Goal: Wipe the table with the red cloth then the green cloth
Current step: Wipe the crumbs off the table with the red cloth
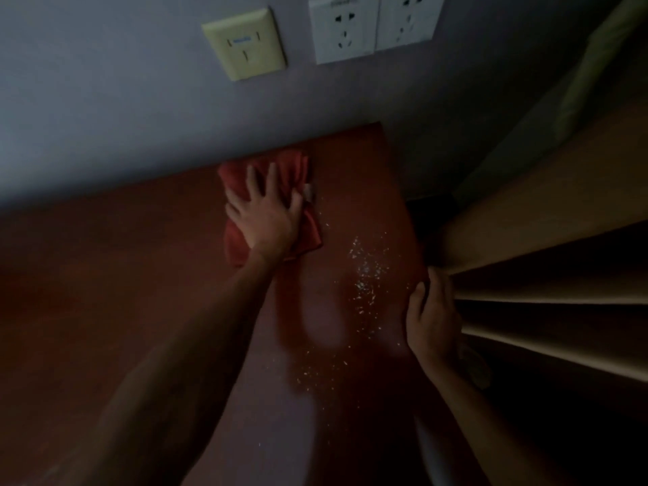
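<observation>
The brown table [122,275] runs up to the wall, and the red cloth [301,233] lies bunched near its back edge, close to the back right corner. The left hand [266,212] lies flat on top of the cloth with its fingers spread wide, pressing it down on the table. The right hand [433,317] rests at the table's right edge with its fingers loosely bent and nothing in it, just beside a sprinkle of white crumbs [364,271].
</observation>
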### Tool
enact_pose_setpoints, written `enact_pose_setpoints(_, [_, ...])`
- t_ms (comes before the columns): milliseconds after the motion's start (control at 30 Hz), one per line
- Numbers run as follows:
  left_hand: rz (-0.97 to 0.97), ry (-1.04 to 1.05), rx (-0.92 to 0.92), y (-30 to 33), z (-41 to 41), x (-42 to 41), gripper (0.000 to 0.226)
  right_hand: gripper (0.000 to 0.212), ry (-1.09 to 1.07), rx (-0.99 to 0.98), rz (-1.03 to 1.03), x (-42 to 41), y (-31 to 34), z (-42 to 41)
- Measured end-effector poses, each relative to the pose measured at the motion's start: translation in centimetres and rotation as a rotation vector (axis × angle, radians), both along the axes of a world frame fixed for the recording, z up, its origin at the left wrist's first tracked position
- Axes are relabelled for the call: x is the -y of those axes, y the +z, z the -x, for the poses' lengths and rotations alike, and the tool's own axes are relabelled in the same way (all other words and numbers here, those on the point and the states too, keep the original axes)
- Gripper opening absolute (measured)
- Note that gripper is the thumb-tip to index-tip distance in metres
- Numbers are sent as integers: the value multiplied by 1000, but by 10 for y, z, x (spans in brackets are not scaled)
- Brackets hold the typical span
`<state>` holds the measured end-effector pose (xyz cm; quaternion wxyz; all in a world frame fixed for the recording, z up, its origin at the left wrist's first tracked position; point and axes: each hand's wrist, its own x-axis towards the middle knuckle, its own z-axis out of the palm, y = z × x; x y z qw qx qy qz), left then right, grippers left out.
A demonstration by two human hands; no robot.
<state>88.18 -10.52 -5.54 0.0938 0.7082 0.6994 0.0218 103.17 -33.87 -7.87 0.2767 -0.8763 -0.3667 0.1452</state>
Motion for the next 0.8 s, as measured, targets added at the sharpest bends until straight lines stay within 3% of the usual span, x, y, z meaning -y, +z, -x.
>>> enact_pose_setpoints(133, [76,-178,-1,5,-65,64,71,48,0,-15,-32,0,-3,4])
enact_pose_setpoints(233, [178,-452,88,7,-102,119,69,52,-25,-31,-33,2,-2,4])
enact_pose_setpoints(333, [188,-541,120,7,-98,112,67,57,-28,-42,-40,2,2,5])
enact_pose_setpoints(433, [108,-454,92,0,-67,80,69,58,-33,-80,-11,1,1,3])
enact_pose_setpoints(667, [31,44,75,0,-28,-20,68,51,-46,-97,0,2,-1,2])
enact_pose_setpoints(800, [67,57,17,2,-65,-28,69,50,-43,-97,-14,3,-1,1])
